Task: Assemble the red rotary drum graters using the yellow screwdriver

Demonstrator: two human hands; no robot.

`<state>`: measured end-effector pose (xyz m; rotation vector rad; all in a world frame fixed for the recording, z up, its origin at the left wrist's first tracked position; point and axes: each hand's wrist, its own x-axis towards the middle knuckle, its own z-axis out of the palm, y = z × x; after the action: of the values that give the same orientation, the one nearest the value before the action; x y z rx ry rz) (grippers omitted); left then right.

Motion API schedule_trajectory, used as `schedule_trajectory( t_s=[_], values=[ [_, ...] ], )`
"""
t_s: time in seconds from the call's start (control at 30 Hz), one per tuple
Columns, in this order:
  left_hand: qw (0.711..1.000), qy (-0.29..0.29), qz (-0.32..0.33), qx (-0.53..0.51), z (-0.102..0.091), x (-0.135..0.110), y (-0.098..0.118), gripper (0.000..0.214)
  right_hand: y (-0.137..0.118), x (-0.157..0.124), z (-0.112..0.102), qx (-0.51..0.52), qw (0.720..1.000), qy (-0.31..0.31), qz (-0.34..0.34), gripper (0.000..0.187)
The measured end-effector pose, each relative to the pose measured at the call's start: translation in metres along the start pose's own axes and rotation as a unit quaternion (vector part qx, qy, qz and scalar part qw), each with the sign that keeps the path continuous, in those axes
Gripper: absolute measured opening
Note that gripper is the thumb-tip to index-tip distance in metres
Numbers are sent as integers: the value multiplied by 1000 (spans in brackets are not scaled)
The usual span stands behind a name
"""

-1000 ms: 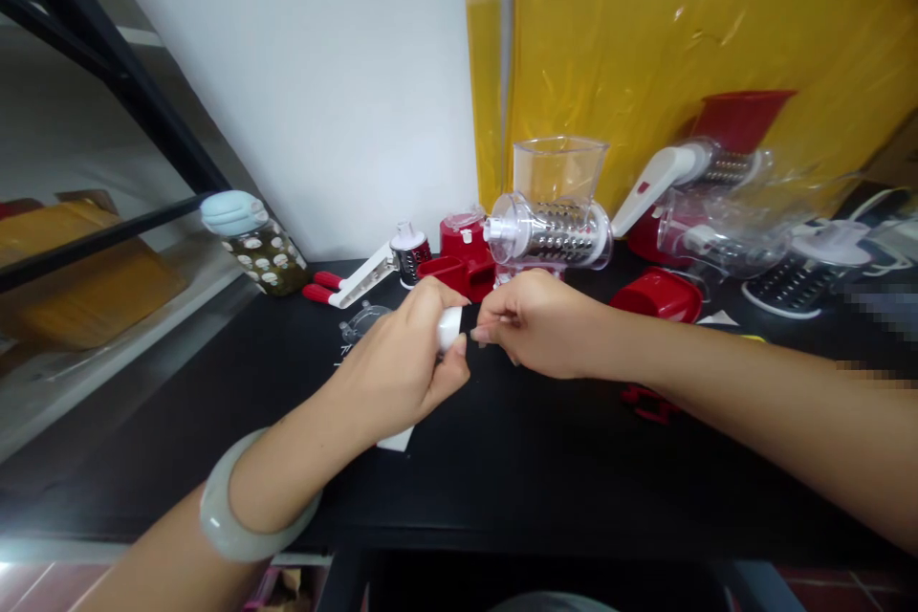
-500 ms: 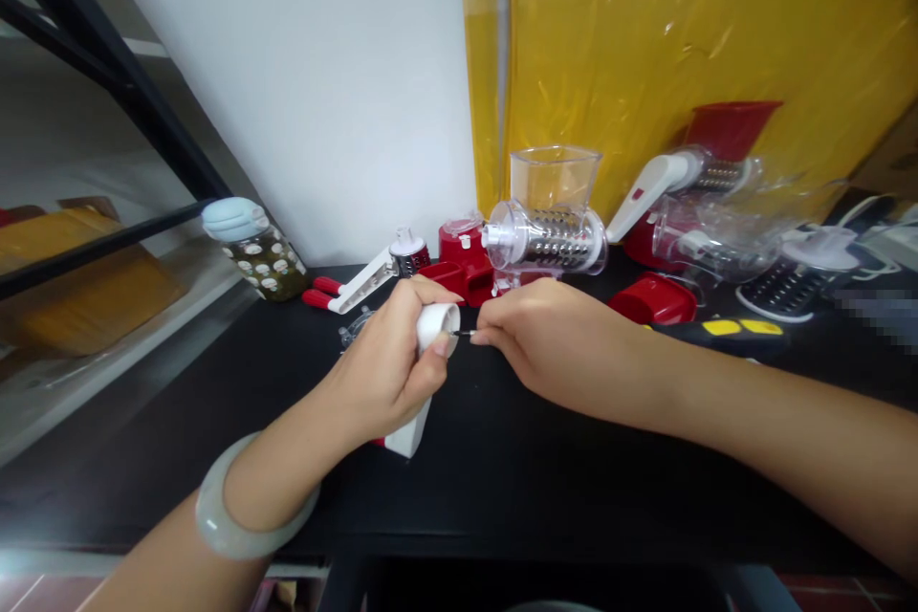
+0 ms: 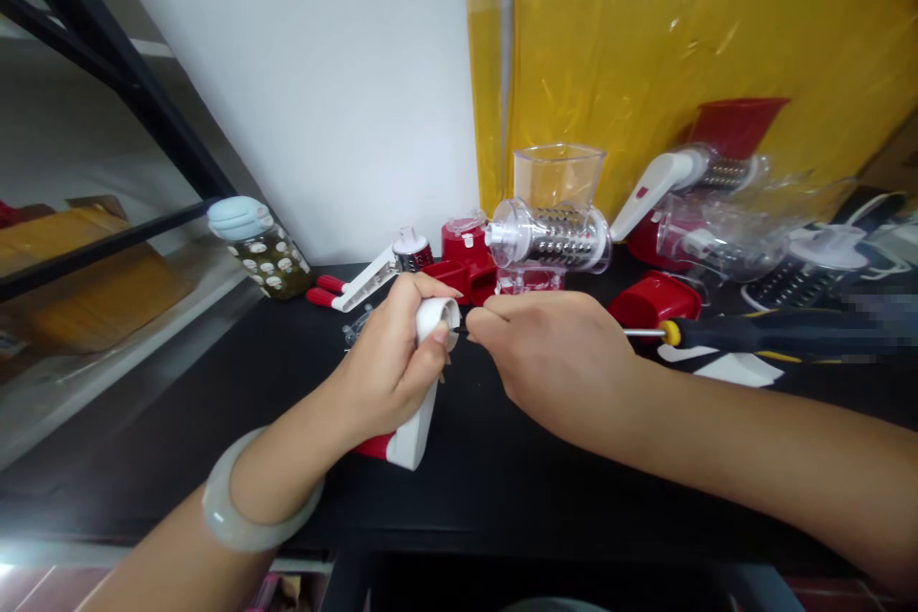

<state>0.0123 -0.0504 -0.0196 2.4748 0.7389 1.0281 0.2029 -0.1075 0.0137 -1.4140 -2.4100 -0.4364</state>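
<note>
My left hand (image 3: pixel 387 354) is wrapped round a white crank handle (image 3: pixel 412 430), with its round hollow end (image 3: pixel 439 314) up between thumb and fingers. The crank's red grip (image 3: pixel 374 446) is low, near the tabletop. My right hand (image 3: pixel 549 354) is closed on the metal shaft of a screwdriver (image 3: pixel 645 333), whose dark tip meets the hollow end. Past my right hand, the screwdriver's yellow collar and dark handle reach to the right; part of the handle is pixelated. The inside of the hollow end is mostly hidden.
Behind my hands stand a clear-hopper drum grater (image 3: pixel 563 234), red grater parts (image 3: pixel 466 249) and another white crank (image 3: pixel 369 279). More grater parts (image 3: pixel 803 268) and white scraps (image 3: pixel 742 369) are at the right. A blue-lidded bottle (image 3: pixel 258 249) stands at the left by a shelf rack.
The screwdriver's shaft now shows to the right of my right hand, and its handle looks longer and shifted right. The crank's red grip shows more. My hands keep nearly the same place.
</note>
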Motion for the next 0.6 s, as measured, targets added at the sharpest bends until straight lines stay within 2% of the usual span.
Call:
schedule_trajectory(
  t_s=[0.13, 0.23, 0.37, 0.47, 0.6],
  values=[
    [1000, 3, -17, -21, 0, 0, 2, 21, 0, -1, 8, -21, 999, 43, -21, 19],
    [998, 5, -42, -48, 0, -1, 4, 21, 4, -2, 17, -53, 989, 120, -74, 23],
    [992, 7, -81, -98, -2, -1, 6, 21, 9, -3, 26, -111, 954, 224, -164, 30],
    [987, 5, -96, -131, -3, 0, 8, 20, 13, -4, 29, -147, 926, 284, -202, 24],
    [983, -7, -106, -150, -3, 0, 9, 21, 18, -5, 30, -188, 894, 317, -255, 22]
  ],
)
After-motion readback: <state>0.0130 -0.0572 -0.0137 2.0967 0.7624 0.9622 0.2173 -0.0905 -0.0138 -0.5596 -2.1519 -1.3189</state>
